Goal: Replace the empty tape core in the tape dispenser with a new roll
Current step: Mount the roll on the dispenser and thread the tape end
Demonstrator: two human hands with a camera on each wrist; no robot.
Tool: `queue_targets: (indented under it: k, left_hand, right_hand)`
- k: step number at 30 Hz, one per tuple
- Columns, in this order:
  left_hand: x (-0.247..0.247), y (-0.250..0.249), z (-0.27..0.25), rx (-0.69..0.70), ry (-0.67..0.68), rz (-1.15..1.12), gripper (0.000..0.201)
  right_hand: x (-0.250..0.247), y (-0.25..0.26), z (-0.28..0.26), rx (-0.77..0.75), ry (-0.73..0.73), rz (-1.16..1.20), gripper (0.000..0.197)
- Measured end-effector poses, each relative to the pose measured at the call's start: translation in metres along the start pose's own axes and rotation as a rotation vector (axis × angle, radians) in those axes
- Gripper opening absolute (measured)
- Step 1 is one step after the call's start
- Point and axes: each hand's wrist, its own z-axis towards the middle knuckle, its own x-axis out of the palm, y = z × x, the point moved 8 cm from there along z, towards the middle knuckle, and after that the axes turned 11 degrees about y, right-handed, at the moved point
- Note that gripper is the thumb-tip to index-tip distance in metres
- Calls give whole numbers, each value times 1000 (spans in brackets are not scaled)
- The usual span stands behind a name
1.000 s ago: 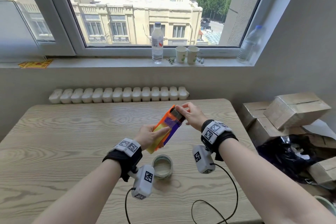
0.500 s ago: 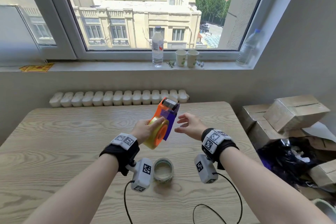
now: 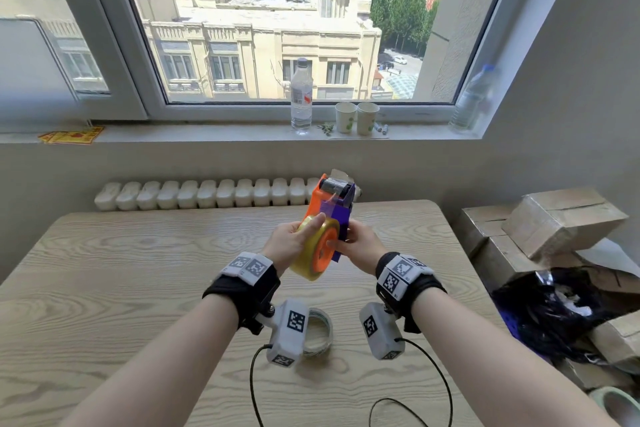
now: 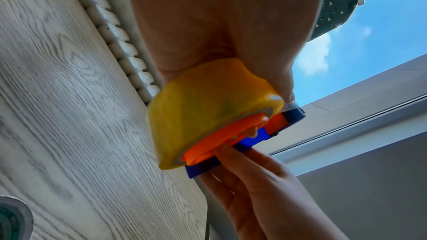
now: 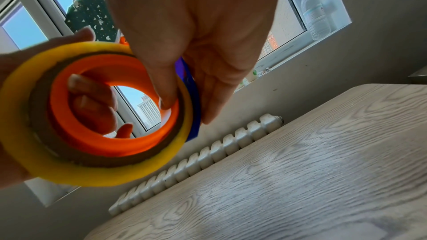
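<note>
I hold an orange and purple tape dispenser (image 3: 334, 206) upright above the table, its roller end pointing up. A yellow tape roll (image 3: 313, 253) (image 4: 196, 109) (image 5: 23, 152) sits on the dispenser's orange hub (image 5: 110, 134). My left hand (image 3: 292, 241) grips the roll from the left, thumb on its rim. My right hand (image 3: 355, 244) holds the dispenser's purple side plate (image 4: 203, 168), its thumb hooked in the hub's opening. The empty tape core (image 3: 318, 331) lies on the wooden table (image 3: 138, 270) below my wrists, partly hidden by the left wrist camera.
A white radiator (image 3: 207, 192) runs along the table's far edge. On the windowsill stand a water bottle (image 3: 301, 97), two paper cups (image 3: 356, 118) and another bottle (image 3: 474, 99). Cardboard boxes (image 3: 561, 222) and a black bag (image 3: 554, 308) lie right of the table.
My right hand left the dispenser's top end, hung open, then closed on the purple side plate lower down. The left hand tilted the dispenser more upright, the roll now facing me.
</note>
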Motion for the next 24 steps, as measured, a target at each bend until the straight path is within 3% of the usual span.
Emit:
queue_targets:
  k: [7, 11, 15, 24]
  left_hand:
    - [-5, 3, 5, -26, -2, -2, 107]
    - [-5, 1, 2, -36, 30, 29, 70]
    - [-12, 12, 9, -65, 15, 41, 71]
    - [-6, 36, 27, -81, -54, 142, 51]
  right_hand:
    - [-7, -1, -2, 28, -67, -46, 17]
    - [-14, -4, -3, 44, -100, -79, 9]
    - [-21, -15, -6, 96, -133, -69, 17]
    - [-29, -51, -5, 220, -155, -139, 23]
